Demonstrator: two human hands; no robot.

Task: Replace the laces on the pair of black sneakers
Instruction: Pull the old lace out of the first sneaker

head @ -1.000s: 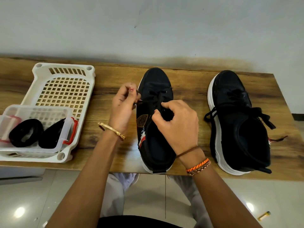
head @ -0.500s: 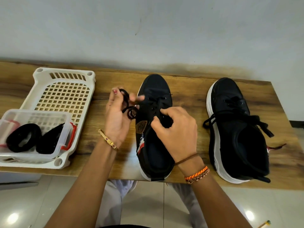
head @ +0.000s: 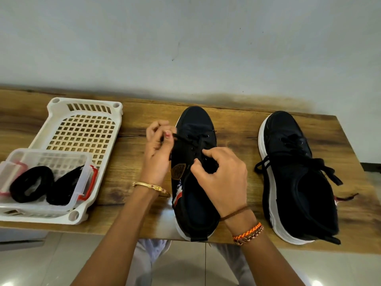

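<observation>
Two black sneakers stand toe-away on the wooden table. The left sneaker is partly laced. My left hand pinches the black lace at the shoe's left side, with the lace pulled taut across the upper eyelets. My right hand rests on the tongue, its thumb and forefinger pinching at the lace eyelets. The right sneaker, white-soled, keeps its black laces, loosened and trailing to both sides.
A white perforated basket sits at the left of the table. A clear plastic box with red clips lies in it, holding two coils of black lace. The table's near edge runs just below the shoes' heels.
My left hand has drawn the loose loop of lace tight and now pinches it close to the shoe. My right hand has stayed on the tongue.
</observation>
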